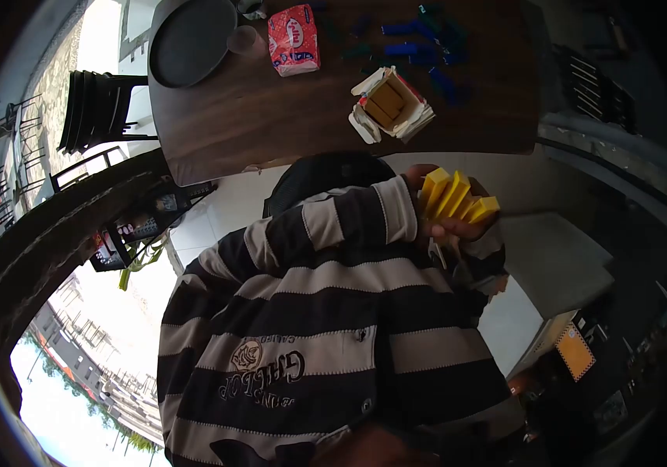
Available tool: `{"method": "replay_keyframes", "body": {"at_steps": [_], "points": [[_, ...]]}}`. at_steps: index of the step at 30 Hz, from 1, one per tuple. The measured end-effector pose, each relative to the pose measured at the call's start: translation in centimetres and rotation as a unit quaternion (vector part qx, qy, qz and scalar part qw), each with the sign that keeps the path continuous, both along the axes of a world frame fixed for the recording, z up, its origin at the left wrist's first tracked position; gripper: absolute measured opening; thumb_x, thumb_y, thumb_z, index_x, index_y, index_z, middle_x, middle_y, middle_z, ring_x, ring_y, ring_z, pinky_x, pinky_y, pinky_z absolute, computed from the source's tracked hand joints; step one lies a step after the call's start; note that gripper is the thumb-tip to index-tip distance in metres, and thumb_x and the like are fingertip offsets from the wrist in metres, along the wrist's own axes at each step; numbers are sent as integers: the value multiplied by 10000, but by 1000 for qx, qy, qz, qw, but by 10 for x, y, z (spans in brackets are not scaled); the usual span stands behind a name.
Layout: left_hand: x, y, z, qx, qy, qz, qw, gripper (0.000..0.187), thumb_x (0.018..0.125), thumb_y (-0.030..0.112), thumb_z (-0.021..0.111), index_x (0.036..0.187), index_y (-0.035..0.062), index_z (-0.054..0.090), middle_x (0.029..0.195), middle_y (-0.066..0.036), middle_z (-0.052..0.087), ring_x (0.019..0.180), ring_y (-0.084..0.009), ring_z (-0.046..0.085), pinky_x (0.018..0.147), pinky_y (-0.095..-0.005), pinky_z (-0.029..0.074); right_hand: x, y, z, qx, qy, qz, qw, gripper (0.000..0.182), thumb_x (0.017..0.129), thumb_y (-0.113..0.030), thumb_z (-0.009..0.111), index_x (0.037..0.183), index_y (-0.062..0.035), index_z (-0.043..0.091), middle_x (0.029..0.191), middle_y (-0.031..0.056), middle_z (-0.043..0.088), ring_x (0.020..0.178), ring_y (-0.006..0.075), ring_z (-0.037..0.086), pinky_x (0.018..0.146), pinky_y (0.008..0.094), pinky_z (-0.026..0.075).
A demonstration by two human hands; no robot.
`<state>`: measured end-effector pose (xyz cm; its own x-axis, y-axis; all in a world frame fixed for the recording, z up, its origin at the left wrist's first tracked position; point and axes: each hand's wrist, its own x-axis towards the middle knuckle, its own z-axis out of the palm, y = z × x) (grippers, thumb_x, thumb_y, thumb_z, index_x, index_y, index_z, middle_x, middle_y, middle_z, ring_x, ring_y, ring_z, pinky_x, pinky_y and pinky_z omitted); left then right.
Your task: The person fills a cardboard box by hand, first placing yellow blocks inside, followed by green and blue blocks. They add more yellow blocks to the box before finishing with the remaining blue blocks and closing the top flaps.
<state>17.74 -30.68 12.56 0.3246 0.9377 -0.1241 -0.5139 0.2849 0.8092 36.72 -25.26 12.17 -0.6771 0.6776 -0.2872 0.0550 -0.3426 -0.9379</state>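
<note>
So the yellow flat-sided rectangular blocks (448, 196) are up in both hands, off the near edge of the dark brown wooden table (232, 128), in front of the chest and toward the right. There are several in the bunch, fanned a bit at the top so the ends don't line up.

The right hand (469, 230) has its fingers curled in around the bunch, no real gap there. The left hand (417, 176) is at the other side, right where the black and beige striped sleeve (333, 218) ends. It's up against the blocks, but mostly hidden, so I can't tell how far its fingers are bent (the two hands kind of blend together in that shadow).

Closest thing on the table is an open white and red cardboard box (419, 119), flaps splayed, with brown rectangular pieces (385, 103) inside. Past it there's a loose scatter of blue rectangular blocks (402, 50), some too dark to make out properly. Further left sits a red plastic packet with a white label (294, 40), then a clear cup (247, 42) just beside a round dark grey tray (191, 43). Stacked black chairs (98, 113) stand off the table's left end.
</note>
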Motion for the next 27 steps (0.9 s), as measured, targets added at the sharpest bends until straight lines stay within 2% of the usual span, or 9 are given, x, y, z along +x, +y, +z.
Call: {"method": "replay_keyframes", "body": {"at_steps": [5,7,11,15,16,19,20,23,27], "points": [[-16,-1,-3,27,3,-70,997,596,671,227,692,1157,60,391,1111,-103,476,1006,-205,482,825,-319,412,-51,-48,11,54,-108,-113,986,494,707,-153,689,1106,-27,427,963,72,550,872,155,545,761,284,457],[-26,-5,-6,30,22,-89,995,586,663,237,697,1143,66,410,1099,-96,485,995,-204,485,813,-319,416,-54,-59,-4,2,-137,-153,979,499,705,-179,700,1095,-21,433,954,71,557,872,147,543,765,275,452],[-46,-11,-9,40,63,-102,992,566,647,257,707,1116,77,446,1074,-83,503,973,-201,490,791,-319,422,-76,-72,-1,3,-76,-243,967,511,708,-214,705,1098,-25,435,935,66,558,863,146,545,730,275,466],[-57,-14,-12,112,184,-67,974,482,647,252,708,1043,75,498,973,-58,550,903,-195,519,767,-313,431,-89,-63,23,-11,8,-189,982,476,744,-187,666,1119,-44,410,946,65,536,830,138,547,656,270,492],[-57,-14,-18,114,156,-70,979,481,704,187,698,1097,27,471,1021,-73,554,925,-173,532,824,-281,415,-84,-62,20,-7,-8,-144,989,471,778,-183,627,1154,-17,400,1055,71,508,958,150,496,824,273,409],[-77,-24,14,23,174,-83,981,456,709,164,690,1088,27,477,1006,-73,557,889,-162,538,811,-273,421,-89,-60,25,-11,-2,-121,993,434,764,-138,606,1135,-21,413,1071,73,498,957,150,495,842,276,394],[-75,-23,-6,108,180,-60,976,431,710,154,685,1073,30,488,973,-68,566,856,-148,542,792,-267,429,-88,-59,23,-24,-13,-123,992,425,753,-128,593,1126,-25,419,1063,73,499,951,154,498,842,280,394],[-90,-32,6,48,225,-82,970,409,711,154,681,1056,29,499,944,-65,576,838,-140,546,783,-264,430,-76,-56,6,-104,1,-148,983,405,720,-107,557,1101,-38,435,1028,71,507,928,168,508,833,290,398],[-94,-35,5,48,165,-44,984,391,703,165,690,1026,28,515,920,-54,583,807,-139,544,764,-272,430,-60,-47,-21,-266,94,-191,940,367,735,-113,582,1082,-58,477,949,65,533,857,173,525,780,288,425]]}}
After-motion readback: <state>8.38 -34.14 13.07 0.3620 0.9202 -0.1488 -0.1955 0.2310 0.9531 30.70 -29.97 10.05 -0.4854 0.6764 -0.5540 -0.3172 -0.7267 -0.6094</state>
